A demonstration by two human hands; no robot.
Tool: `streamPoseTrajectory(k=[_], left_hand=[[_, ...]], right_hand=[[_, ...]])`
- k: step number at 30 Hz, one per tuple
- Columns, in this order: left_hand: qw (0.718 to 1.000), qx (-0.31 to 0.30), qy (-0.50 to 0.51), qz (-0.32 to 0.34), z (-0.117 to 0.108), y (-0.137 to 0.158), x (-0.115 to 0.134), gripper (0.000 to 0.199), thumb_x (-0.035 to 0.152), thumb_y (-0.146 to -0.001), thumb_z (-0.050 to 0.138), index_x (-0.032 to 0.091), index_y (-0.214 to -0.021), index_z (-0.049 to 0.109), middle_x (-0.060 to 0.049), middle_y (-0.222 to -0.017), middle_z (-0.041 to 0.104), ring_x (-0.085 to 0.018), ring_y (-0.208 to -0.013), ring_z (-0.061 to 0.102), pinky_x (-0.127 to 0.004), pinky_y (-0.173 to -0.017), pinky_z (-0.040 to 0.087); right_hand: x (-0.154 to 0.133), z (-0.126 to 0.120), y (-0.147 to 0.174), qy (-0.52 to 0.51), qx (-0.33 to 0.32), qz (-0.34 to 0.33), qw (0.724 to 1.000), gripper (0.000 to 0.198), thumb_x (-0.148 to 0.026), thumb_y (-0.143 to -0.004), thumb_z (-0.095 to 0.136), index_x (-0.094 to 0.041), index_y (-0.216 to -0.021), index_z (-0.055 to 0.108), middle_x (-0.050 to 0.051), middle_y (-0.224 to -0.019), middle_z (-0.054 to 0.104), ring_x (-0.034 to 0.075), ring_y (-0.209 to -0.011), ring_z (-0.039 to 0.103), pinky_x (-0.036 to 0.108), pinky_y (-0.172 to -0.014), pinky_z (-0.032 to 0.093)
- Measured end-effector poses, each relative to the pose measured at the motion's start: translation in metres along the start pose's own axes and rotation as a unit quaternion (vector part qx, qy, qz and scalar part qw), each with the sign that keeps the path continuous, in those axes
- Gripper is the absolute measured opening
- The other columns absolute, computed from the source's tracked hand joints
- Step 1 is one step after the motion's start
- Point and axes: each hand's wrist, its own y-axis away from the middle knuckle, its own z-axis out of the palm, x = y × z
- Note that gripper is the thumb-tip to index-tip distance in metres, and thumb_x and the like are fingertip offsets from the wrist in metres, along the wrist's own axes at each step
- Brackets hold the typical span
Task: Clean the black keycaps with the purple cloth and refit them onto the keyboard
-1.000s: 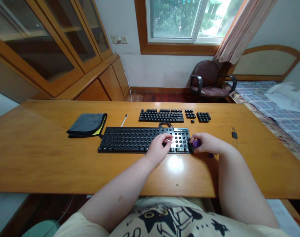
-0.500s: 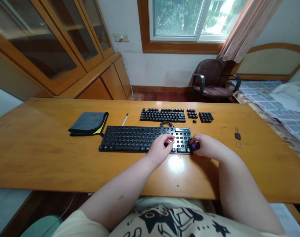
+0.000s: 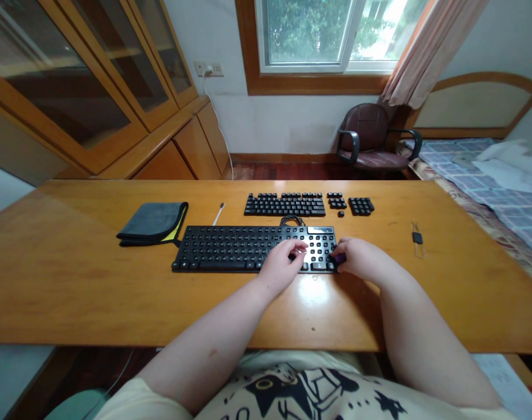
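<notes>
A black keyboard lies across the desk with most of its keycaps off; a few wide keys remain along its front row. My left hand rests over its right-hand part, fingers curved and the thumb apart from them, with nothing visible in it. At the keyboard's right end, my right hand is closed on a small purple object. Its tip is hidden by the fingers, so its kind is unclear. Behind the keyboard, loose black keycaps lie in keyboard order, with a number-pad group to their right.
A folded grey cloth with yellow lining lies left of the keyboard. Behind the keyboard are a toothbrush and a coiled cable. A wire keycap puller lies to the right on the wooden desk.
The view has shifted slightly. Both hands stay over the right part of the keyboard, and the purple object shows a little less between the right fingers.
</notes>
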Motion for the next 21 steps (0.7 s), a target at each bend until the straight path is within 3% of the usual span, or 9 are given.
streamPoseTrajectory(k=[4,7,10,12,14,18,21], left_hand=[[1.000,0.000,0.001,0.001,0.000,0.000,0.000,0.021,0.011,-0.077,0.051,0.019,-0.094,0.062,-0.004,-0.095,0.064,-0.014,-0.081,0.060,-0.031,-0.079,0.050],[1.000,-0.001,-0.001,0.003,-0.001,-0.001,0.000,0.020,0.011,-0.078,0.051,0.019,-0.094,0.061,-0.004,-0.094,0.064,-0.014,-0.082,0.060,-0.030,-0.080,0.050],[1.000,-0.004,0.002,0.006,-0.002,-0.001,0.000,0.020,0.012,-0.078,0.051,0.019,-0.094,0.061,-0.003,-0.094,0.064,-0.013,-0.082,0.060,-0.029,-0.079,0.050],[1.000,-0.005,0.003,0.007,-0.001,-0.001,0.000,0.020,0.012,-0.078,0.051,0.019,-0.094,0.061,-0.004,-0.094,0.064,-0.013,-0.081,0.060,-0.029,-0.079,0.050],[1.000,-0.006,0.003,0.006,-0.001,-0.001,0.001,0.019,0.013,-0.078,0.051,0.019,-0.094,0.061,-0.004,-0.094,0.064,-0.014,-0.081,0.060,-0.030,-0.079,0.050],[1.000,-0.002,0.010,0.007,-0.001,-0.001,0.001,0.019,0.013,-0.079,0.051,0.019,-0.094,0.061,-0.004,-0.095,0.064,-0.014,-0.081,0.060,-0.030,-0.078,0.050],[1.000,0.005,0.011,0.011,-0.001,-0.001,0.001,0.019,0.013,-0.079,0.051,0.019,-0.094,0.061,-0.004,-0.096,0.064,-0.014,-0.082,0.060,-0.029,-0.079,0.050]], right_hand=[[0.003,-0.004,0.002,-0.032,-0.027,-0.005,0.999,0.032,-0.019,-0.051,0.072,-0.026,-0.082,0.070,0.003,-0.082,0.068,0.021,-0.071,0.061,0.028,-0.061,0.045],[0.005,-0.011,0.003,-0.111,-0.020,0.006,0.994,0.034,-0.033,-0.057,0.072,-0.025,-0.090,0.068,0.003,-0.077,0.067,0.019,-0.064,0.060,0.027,-0.056,0.045],[0.012,-0.016,-0.004,-0.127,0.116,0.048,0.984,0.026,-0.042,-0.072,0.058,-0.021,-0.085,0.066,0.004,-0.075,0.066,0.018,-0.064,0.058,0.028,-0.056,0.045],[0.022,-0.016,-0.013,-0.084,0.227,0.108,0.964,0.024,-0.040,-0.073,0.055,-0.019,-0.080,0.065,0.006,-0.075,0.066,0.020,-0.068,0.058,0.029,-0.060,0.044],[0.033,-0.014,-0.023,-0.064,0.294,0.159,0.940,0.025,-0.038,-0.074,0.053,-0.018,-0.083,0.064,0.008,-0.081,0.066,0.022,-0.074,0.059,0.030,-0.065,0.044],[0.053,-0.005,-0.040,-0.065,0.334,0.228,0.912,0.029,-0.033,-0.075,0.048,-0.018,-0.093,0.064,0.012,-0.087,0.067,0.025,-0.081,0.059,0.032,-0.069,0.044],[0.057,0.002,-0.048,-0.073,0.331,0.225,0.914,0.033,-0.034,-0.076,0.047,-0.018,-0.099,0.063,0.011,-0.091,0.067,0.025,-0.084,0.059,0.033,-0.072,0.044]])
